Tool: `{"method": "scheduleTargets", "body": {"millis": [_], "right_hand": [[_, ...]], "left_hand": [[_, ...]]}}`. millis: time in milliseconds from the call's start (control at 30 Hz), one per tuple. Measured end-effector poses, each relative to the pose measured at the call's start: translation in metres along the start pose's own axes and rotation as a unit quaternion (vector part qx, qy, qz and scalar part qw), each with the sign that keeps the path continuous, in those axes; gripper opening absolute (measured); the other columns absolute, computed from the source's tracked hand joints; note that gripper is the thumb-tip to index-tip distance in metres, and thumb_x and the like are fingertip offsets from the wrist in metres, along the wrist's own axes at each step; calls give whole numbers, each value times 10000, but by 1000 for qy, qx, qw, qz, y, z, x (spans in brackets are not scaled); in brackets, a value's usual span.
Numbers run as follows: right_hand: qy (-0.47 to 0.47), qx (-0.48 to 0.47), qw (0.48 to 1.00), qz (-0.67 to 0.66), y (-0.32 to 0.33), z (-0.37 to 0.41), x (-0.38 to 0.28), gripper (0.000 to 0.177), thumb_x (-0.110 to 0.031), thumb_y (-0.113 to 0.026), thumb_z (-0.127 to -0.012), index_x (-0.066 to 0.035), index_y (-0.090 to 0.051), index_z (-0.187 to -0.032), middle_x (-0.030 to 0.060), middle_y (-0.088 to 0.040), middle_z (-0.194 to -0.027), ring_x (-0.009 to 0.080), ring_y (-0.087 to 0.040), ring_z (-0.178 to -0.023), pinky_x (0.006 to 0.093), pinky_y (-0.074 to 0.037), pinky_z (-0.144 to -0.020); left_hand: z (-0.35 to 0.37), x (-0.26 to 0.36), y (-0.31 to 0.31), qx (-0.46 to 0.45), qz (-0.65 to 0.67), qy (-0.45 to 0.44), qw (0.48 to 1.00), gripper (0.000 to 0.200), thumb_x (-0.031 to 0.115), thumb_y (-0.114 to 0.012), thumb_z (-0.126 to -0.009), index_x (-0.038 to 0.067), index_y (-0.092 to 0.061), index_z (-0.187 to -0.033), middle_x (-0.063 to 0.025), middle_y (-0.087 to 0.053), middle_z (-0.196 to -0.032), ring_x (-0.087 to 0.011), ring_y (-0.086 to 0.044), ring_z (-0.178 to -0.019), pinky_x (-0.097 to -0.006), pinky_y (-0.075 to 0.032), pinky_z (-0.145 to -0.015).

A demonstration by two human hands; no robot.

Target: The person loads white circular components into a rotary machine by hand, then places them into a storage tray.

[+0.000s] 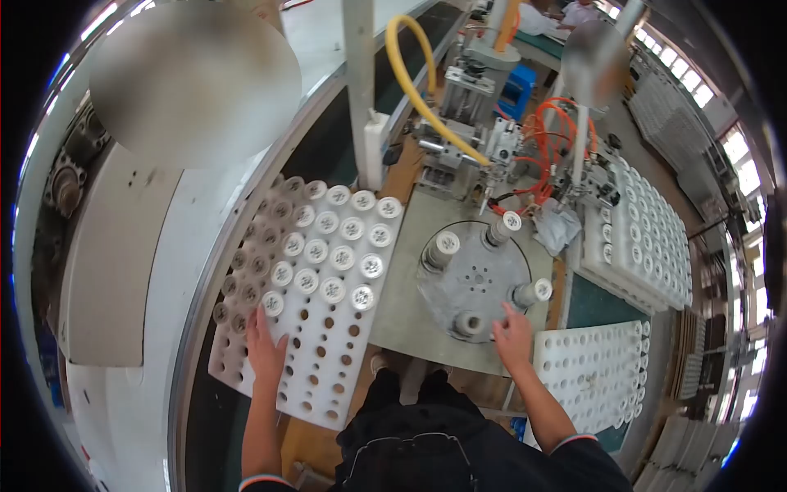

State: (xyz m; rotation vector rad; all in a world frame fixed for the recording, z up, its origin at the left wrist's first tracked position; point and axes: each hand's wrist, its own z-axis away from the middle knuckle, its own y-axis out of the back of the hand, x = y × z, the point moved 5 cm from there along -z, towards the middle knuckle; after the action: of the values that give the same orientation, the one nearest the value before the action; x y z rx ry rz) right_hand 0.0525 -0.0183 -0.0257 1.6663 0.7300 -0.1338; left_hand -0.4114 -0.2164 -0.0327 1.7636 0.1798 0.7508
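Note:
My left hand (pixel 266 354) is over a white perforated tray (pixel 305 384). Its fingers are stretched out and apart, with the tips at a round white cap-like part (pixel 272 303); whether they touch it is hard to tell. More such parts stand in rows in the tray's far half, while the near holes are bare. My right hand (pixel 515 338) is at the near right rim of a round grey turntable (pixel 484 277), index finger extended and thumb apart, holding nothing visible. Beside it is a bare-topped post (pixel 469 324). Three other posts carry round white-topped parts (pixel 537 290).
Behind the turntable stands a machine head (pixel 467 139) with a yellow hose (pixel 414 74) and orange tubes. On the right are another perforated tray (pixel 586 369) and stacked filled trays (pixel 639 238). A metal upright (pixel 361 90) rises behind the left tray. People sit far back.

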Motion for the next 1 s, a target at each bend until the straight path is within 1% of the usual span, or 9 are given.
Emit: {"method": "scheduleTargets", "body": {"millis": [233,400,467,567,667,767,833,933,1000], "right_hand": [[258,-30,966,4,-91,-74,-79,414,-146,-598,-762,-112,-568,-1173,55,-555,-806,243,-546,-796,380,-394,-725],[224,-188,956,23,-112,-76,-81,617,-304,-656,-771,-164,-438,-1330,70,-569,-1021,226,-526,-978,421,-370,-835],[256,-63,965,-14,-88,-72,-81,632,-340,-658,-776,-169,-432,-1341,94,-535,-1141,232,-489,-1100,452,-332,-923],[181,55,975,-115,-23,-51,-52,624,-346,-648,-785,-172,-432,-1344,107,-510,-1211,246,-467,-1160,476,-307,-962],[-21,149,977,-150,59,4,55,456,-173,-681,-743,-143,-581,-1187,71,-578,-1137,246,-510,-1104,410,-345,-930],[-253,292,920,-63,126,123,202,387,-10,-645,-720,-91,-618,-1098,88,-618,-1086,272,-541,-1046,388,-361,-940],[-305,381,868,93,187,211,270,367,-19,-657,-731,-81,-617,-1090,97,-633,-1046,285,-560,-1001,388,-398,-905],[-499,240,794,249,272,295,306,506,-320,-706,-751,-148,-571,-1207,77,-595,-1094,283,-517,-1051,455,-381,-888],[-487,187,806,279,284,318,318,562,-348,-713,-736,-160,-543,-1238,69,-581,-1110,285,-514,-1053,460,-379,-863]], "left_hand": [[29,61,20,34,-12,-43,998,729,6,-668,-714,84,-370,-1374,-205,-392,-1338,-370,-405,-1219,-425,-380,-980],[8,164,2,-41,252,-51,966,465,-27,-613,-762,20,-520,-1215,-153,-512,-1190,-249,-568,-960,-329,-471,-810],[2,206,-26,-87,351,-42,931,276,-11,-593,-812,-3,-586,-1088,-113,-611,-1000,-171,-598,-843,-281,-489,-724],[0,286,-74,-141,401,-97,900,250,9,-576,-831,6,-598,-1081,-84,-632,-877,-142,-593,-795,-267,-486,-698],[18,383,-127,-320,296,-168,884,389,57,-654,-783,37,-568,-1162,-119,-617,-976,-195,-606,-880,-295,-484,-739],[60,469,-151,-218,162,-414,869,636,159,-746,-676,65,-501,-1255,-183,-560,-1091,-334,-547,-1028,-415,-458,-857],[67,486,-184,-269,131,-444,844,594,157,-747,-660,57,-529,-1204,-175,-558,-1068,-343,-541,-1020,-425,-457,-850],[59,486,-214,-343,74,-453,819,480,135,-735,-638,45,-582,-1084,-164,-554,-1026,-350,-546,-975,-435,-462,-816],[57,483,-211,-342,90,-447,822,285,89,-683,-640,35,-620,-913,-160,-559,-968,-346,-564,-891,-418,-470,-758]]}}
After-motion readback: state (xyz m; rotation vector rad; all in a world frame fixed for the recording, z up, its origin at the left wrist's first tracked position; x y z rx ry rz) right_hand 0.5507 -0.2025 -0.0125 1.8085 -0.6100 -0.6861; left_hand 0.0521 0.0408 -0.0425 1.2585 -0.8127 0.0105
